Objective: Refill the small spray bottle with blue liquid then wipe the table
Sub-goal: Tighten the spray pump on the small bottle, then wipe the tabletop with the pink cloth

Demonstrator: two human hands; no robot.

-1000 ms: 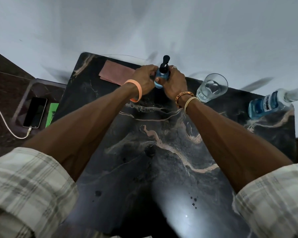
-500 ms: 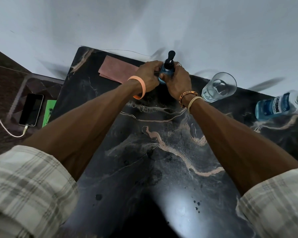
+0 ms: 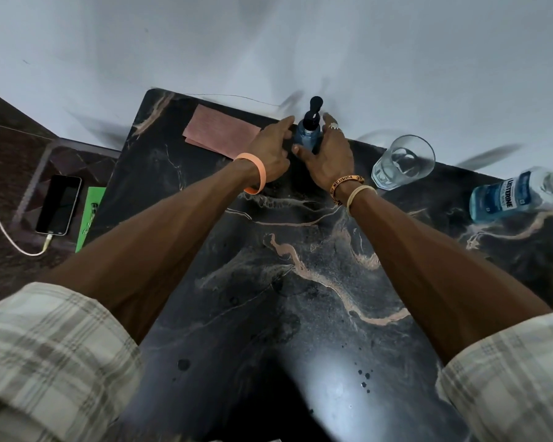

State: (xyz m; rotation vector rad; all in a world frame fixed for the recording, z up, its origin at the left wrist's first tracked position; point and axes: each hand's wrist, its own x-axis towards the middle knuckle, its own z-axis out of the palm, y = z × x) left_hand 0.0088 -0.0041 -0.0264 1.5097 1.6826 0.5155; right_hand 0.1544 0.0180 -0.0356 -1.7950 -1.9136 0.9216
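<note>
The small spray bottle (image 3: 303,136), filled with blue liquid and topped by a black pump head, stands upright at the far edge of the black marble table (image 3: 300,314). My left hand (image 3: 270,151) lies just left of it with fingers stretched out. On the bottle's right side is my right hand (image 3: 329,154), fingers straight and thumb close to the base. Neither hand grips the bottle. A pink cloth (image 3: 219,132) lies flat to the left. The large blue mouthwash bottle (image 3: 505,196) stands at the far right.
An empty drinking glass (image 3: 403,165) stands right of my right hand. A phone (image 3: 59,204) on a charging cable and a green item (image 3: 91,215) lie on a lower surface left of the table. A white wall runs behind the table.
Both hands were wrapped around the spray bottle; now their fingers have straightened and let go of it. The bottle stands on the table by itself.
</note>
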